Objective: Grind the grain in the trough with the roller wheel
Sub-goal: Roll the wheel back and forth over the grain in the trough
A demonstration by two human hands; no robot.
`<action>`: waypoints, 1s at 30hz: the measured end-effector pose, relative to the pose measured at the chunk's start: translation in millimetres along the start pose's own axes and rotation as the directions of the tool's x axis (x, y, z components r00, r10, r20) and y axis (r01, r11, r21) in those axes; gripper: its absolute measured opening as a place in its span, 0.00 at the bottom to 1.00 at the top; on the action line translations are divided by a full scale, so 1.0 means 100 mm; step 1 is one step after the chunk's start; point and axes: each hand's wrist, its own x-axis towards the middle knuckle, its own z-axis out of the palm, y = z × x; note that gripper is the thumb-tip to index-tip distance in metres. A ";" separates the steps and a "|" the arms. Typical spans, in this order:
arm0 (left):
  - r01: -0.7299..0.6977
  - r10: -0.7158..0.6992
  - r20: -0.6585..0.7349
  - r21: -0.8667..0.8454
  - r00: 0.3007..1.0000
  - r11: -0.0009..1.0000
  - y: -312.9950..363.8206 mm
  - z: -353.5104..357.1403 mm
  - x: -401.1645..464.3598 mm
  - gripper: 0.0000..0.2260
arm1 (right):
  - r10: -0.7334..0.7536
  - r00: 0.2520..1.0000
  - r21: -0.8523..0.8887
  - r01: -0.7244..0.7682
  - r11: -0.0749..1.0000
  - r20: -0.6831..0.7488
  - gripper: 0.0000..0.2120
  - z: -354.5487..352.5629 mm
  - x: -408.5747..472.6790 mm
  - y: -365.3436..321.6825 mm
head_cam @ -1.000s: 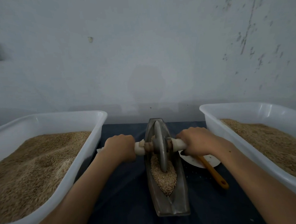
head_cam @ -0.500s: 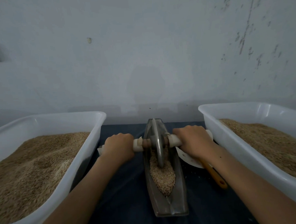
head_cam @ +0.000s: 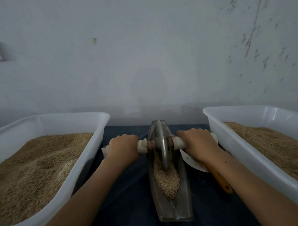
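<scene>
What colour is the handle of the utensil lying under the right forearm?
Orange handle, seen best in the head view, the only one.

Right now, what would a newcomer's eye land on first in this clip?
Dead centre, a metal wheel stands in a narrow trough of grain, with the left hand and right hand gripping its axle on either side. Two big white tubs of grain flank it, the left tub and the right tub.

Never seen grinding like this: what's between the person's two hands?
In the head view, the roller wheel stands between the left hand and right hand, on the handle they grip, in the grain-filled trough.
</scene>
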 end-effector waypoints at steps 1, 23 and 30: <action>0.005 -0.005 -0.021 -0.006 1.000 1.000 0.01 0.01 -0.01 0.06 | 0.007 1.000 -0.004 -0.007 1.000 -0.029 0.05 0.02 0.00 -0.01; 0.035 -0.033 -0.080 0.021 0.996 0.999 0.08 -0.04 -0.07 0.06 | 0.019 1.000 0.010 -0.019 1.000 -0.019 0.05 0.00 -0.02 -0.01; -0.001 -0.009 0.166 0.062 0.986 0.998 0.05 -0.13 -0.03 0.12 | -0.053 0.954 0.066 0.034 0.997 0.296 0.09 -0.17 -0.01 0.05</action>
